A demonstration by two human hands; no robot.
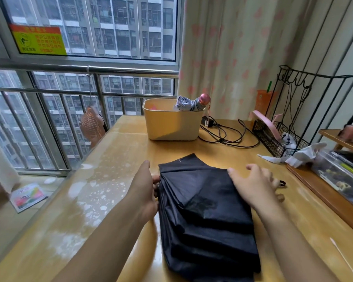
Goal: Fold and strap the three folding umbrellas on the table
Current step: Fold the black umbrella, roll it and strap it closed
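On the near middle of the table (114, 180) lies the black umbrella (208, 210), collapsed, its canopy spread in loose flat pleats running away from the person. The left hand (144, 190) curls its fingers round the left edge of the bundle, likely to pin the ribs so the cloth cannot slide. The right hand (255, 184) rests on the canopy's right side with fingers relaxed and spread, gripping nothing. It seems to be smoothing the pleats flat before rolling; no strap is fastened yet. At the table's far end a beige basket (171, 125) holds a grey umbrella (189, 103), rolled up, pink handle uppermost — apparently the place for finished ones. A pale mark is printed near the black canopy's far edge, too small to read. The yellow-and-red window sticker (38, 40) carries Chinese characters, too blurred to make out.
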